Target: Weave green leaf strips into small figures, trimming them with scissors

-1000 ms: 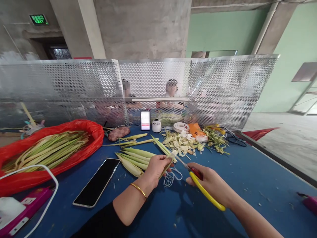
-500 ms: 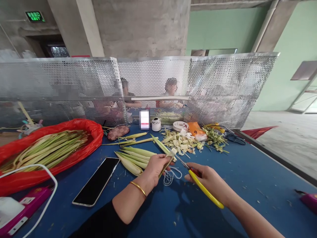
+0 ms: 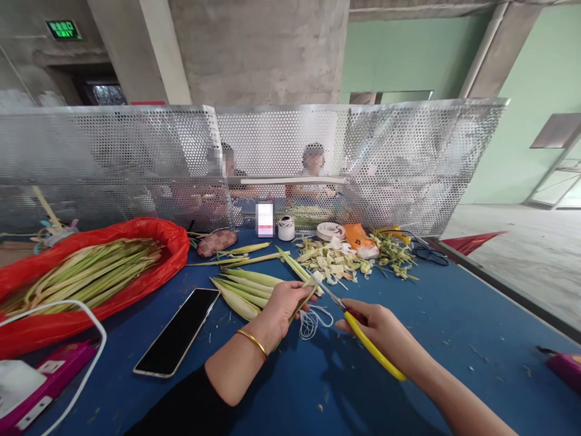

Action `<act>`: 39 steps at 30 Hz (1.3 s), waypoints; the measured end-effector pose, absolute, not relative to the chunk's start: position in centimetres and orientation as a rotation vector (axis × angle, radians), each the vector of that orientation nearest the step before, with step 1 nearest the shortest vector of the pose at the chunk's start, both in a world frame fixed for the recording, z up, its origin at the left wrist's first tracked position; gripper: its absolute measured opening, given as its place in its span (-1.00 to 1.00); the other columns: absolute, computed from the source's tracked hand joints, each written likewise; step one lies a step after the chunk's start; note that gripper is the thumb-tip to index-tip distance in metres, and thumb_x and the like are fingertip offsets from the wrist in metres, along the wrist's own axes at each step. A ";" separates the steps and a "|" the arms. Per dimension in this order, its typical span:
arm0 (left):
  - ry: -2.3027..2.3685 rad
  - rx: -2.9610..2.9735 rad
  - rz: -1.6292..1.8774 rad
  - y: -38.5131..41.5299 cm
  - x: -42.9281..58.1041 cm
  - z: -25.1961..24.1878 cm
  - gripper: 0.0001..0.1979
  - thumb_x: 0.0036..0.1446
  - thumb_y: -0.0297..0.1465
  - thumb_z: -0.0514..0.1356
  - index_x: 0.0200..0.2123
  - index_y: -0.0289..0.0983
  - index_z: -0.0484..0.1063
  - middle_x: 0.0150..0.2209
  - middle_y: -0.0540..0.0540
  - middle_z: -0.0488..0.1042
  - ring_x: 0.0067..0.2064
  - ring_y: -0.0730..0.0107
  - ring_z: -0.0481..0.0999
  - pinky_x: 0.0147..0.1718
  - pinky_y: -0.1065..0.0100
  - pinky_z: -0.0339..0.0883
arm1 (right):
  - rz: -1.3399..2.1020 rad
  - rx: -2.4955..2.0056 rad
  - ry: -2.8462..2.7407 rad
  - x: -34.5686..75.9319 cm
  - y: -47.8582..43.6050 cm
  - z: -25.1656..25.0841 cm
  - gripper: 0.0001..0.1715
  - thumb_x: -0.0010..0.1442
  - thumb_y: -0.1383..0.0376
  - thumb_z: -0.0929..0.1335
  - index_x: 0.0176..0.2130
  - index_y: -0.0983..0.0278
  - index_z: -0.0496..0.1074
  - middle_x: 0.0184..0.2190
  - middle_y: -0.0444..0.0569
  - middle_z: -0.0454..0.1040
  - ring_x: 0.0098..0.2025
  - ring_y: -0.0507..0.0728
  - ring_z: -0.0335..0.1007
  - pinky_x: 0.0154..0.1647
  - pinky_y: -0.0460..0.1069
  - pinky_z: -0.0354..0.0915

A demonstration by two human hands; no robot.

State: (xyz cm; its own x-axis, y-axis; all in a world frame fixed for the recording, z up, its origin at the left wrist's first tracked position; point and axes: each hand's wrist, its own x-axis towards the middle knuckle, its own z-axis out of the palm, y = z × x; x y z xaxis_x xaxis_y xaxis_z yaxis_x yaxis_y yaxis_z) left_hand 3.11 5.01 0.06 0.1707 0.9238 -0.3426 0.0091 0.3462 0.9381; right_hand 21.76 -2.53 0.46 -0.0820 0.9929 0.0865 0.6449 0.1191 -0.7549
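Pinched in my left hand (image 3: 287,303) is a folded plant leaf that looks like corn husk (image 3: 310,288), its pale end pointing up and away. My right hand (image 3: 379,324) grips scissors with yellow and red handles (image 3: 373,350). Their blades reach toward the pale end of the husk; whether they touch it I cannot tell. Beneath the held husk lies a loose bundle of white string (image 3: 308,327). Several long green husks (image 3: 240,290) rest to the left of my left hand, and more green strips (image 3: 290,264) lie behind it.
A red bag (image 3: 179,242) of long leaves and a black-screened phone (image 3: 179,333) are at left, near a purple power strip (image 3: 63,369). Husk scraps (image 3: 327,260), a white tape roll (image 3: 330,231) and an orange packet (image 3: 358,237) lie behind. A perforated metal screen (image 3: 281,133) stands beyond; people sit behind it.
Both hands have shifted very slightly left, with the husk and scissors still held. Nothing else has visibly moved.
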 end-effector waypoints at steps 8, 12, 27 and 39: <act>1.202 0.978 0.848 4.9 3.0 0.4 -0.87 -0.04 -0.39 0.34 -0.45 -0.35 0.51 -0.54 -0.05 0.52 -0.64 0.61 0.27 -0.69 0.52 -0.07 | 0.628 -1.648 -1.876 21.4 -2.6 0.3 -0.59 0.14 0.02 0.32 -0.23 0.26 0.55 -0.53 -0.14 0.50 -0.52 0.06 0.29 -0.53 -0.11 0.13; 1.192 0.913 0.852 4.5 3.0 1.0 -0.88 -0.05 -0.41 0.34 -0.46 -0.36 0.51 -0.53 -0.06 0.53 -0.63 0.58 0.30 -0.69 0.50 -0.03 | 0.436 -1.872 -1.917 22.4 -1.9 0.0 -0.58 0.20 0.03 0.26 -0.11 0.19 0.52 -0.43 -0.08 0.58 -0.42 0.14 0.45 -0.51 -0.09 0.13; 1.104 0.513 1.015 2.3 -3.1 2.2 -0.81 0.23 -0.43 0.13 -0.42 -0.34 0.46 -0.54 0.00 0.45 -0.56 0.57 0.42 -0.59 0.52 0.26 | -0.176 -2.188 -1.992 24.7 -0.2 -1.1 -0.64 0.30 0.23 0.20 -0.09 0.31 0.48 -0.11 0.19 0.51 -0.08 0.32 0.45 -0.23 0.05 0.24; 1.130 0.475 0.956 2.4 -2.1 -0.2 -0.88 0.13 -0.47 0.20 -0.41 -0.40 0.49 -0.53 -0.02 0.44 -0.57 0.54 0.41 -0.58 0.47 0.31 | 0.217 -1.891 -1.979 14.9 6.4 -1.7 -0.83 0.16 0.37 0.30 -0.27 0.33 0.49 -0.27 0.12 0.54 -0.19 0.22 0.47 -0.29 -0.03 0.18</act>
State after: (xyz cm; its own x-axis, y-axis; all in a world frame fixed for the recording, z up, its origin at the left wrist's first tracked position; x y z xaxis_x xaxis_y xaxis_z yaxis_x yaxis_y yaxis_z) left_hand -2.12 2.44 -0.17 0.1082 0.8333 -0.5421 -0.3968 0.5362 0.7450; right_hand 14.92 6.45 -1.66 -0.0107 0.9848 0.1735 0.9237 0.0761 -0.3754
